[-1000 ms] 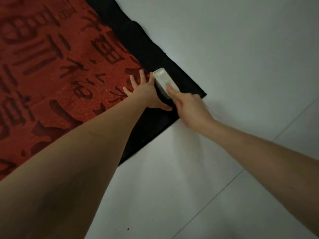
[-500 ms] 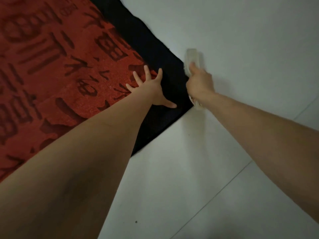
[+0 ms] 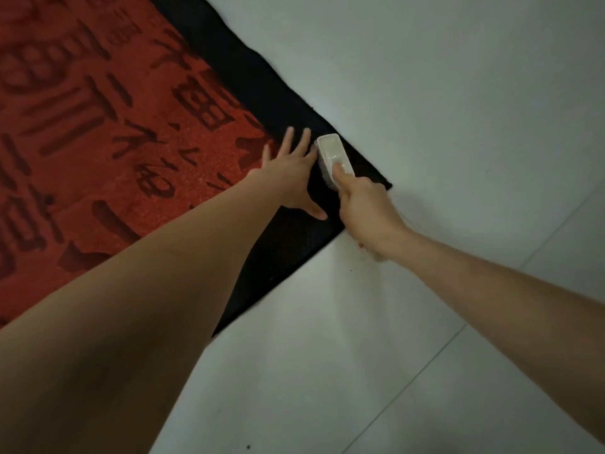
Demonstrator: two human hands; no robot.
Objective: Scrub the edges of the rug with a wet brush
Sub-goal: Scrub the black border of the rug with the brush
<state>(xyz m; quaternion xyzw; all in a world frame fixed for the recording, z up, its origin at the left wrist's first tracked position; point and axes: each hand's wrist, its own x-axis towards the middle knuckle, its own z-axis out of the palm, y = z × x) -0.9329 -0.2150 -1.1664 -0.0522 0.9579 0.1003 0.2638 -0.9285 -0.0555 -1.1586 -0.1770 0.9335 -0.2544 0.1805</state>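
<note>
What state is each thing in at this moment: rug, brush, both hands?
rug: flat on floor, black border corner exposed
brush: bristles down on the black border
left hand: fingers spread, pressing the rug
right hand: gripping the brush

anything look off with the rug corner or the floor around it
Nothing stands out. The rug lies flat, its black border only slightly wavy along the far edge. The left hand presses flat near the corner; the right hand holds the brush on the border. The floor shows only a few tiny dark specks.

Dim white tiled floor [image 3: 425, 93]
</note>
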